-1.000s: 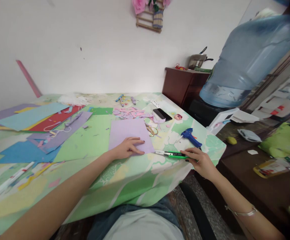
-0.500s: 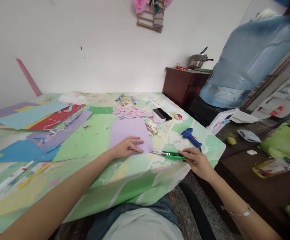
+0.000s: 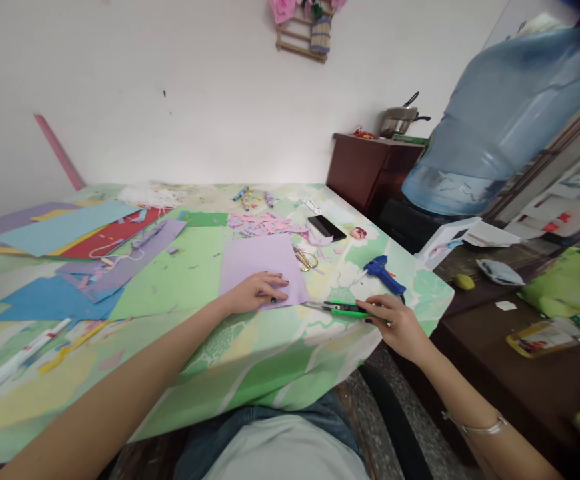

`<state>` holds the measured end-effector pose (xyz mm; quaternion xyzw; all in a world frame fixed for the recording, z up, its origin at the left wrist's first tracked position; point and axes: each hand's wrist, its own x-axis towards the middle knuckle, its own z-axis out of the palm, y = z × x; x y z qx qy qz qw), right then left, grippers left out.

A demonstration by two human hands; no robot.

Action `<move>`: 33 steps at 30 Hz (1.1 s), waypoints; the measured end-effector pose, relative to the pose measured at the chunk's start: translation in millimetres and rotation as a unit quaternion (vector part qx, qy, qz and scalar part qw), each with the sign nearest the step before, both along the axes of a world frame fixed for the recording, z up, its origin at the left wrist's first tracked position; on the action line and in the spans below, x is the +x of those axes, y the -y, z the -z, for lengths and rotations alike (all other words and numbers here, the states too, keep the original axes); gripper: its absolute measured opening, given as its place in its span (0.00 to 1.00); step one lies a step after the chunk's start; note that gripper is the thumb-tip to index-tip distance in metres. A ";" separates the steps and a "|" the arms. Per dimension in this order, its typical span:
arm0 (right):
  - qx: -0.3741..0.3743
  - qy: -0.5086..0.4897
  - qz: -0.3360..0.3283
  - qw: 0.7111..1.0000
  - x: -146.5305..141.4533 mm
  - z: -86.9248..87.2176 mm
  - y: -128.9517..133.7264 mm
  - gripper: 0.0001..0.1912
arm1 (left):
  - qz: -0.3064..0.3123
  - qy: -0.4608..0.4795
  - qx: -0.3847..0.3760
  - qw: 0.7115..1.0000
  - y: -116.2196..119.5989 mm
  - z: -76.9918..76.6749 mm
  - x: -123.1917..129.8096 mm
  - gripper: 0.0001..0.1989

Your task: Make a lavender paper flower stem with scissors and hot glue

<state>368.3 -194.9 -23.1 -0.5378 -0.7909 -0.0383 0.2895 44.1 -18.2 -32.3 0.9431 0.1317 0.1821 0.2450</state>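
Observation:
A light purple sheet of paper point(image 3: 255, 257) lies near the table's front edge, partly over a green sheet point(image 3: 175, 273). My left hand point(image 3: 257, 292) rests on its lower part, fingers stretched out and pressing on the paper. In my right hand point(image 3: 395, 327) is a green utility knife point(image 3: 346, 308), its blade out and pointing left. The blade's tip is at the purple sheet's lower right corner; whether it touches the paper I cannot tell. Gold-handled scissors point(image 3: 306, 259) lie against the sheet's right side.
Pink and purple paper scraps point(image 3: 260, 225) lie behind the sheet, beside a black phone point(image 3: 327, 227). A blue glue gun point(image 3: 385, 275) is at the right. Coloured sheets point(image 3: 70, 227) and a white marker point(image 3: 20, 360) are on the left. A large water bottle point(image 3: 490, 127) stands beyond the table.
The view has shifted very slightly. Both hands, the purple sheet and the utility knife stay in nearly the same place.

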 end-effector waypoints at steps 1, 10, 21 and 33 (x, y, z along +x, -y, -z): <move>-0.001 0.001 -0.002 1.000 -0.5 -0.5 0.7 0.18 | -0.001 0.001 -0.001 1.000 -0.1 0.2 -0.1 0.15; -0.002 -0.006 0.018 1.000 1.1 2.6 6.7 0.18 | -0.003 -0.019 0.013 1.000 -0.8 4.0 0.3 0.15; 0.030 0.010 0.018 0.999 -9.8 0.1 12.2 0.16 | -0.010 -0.022 0.020 1.000 0.4 7.6 0.1 0.16; 0.021 -0.003 0.019 1.000 -12.3 4.1 9.5 0.17 | -0.012 0.034 -0.014 0.999 -1.6 6.7 -0.4 0.13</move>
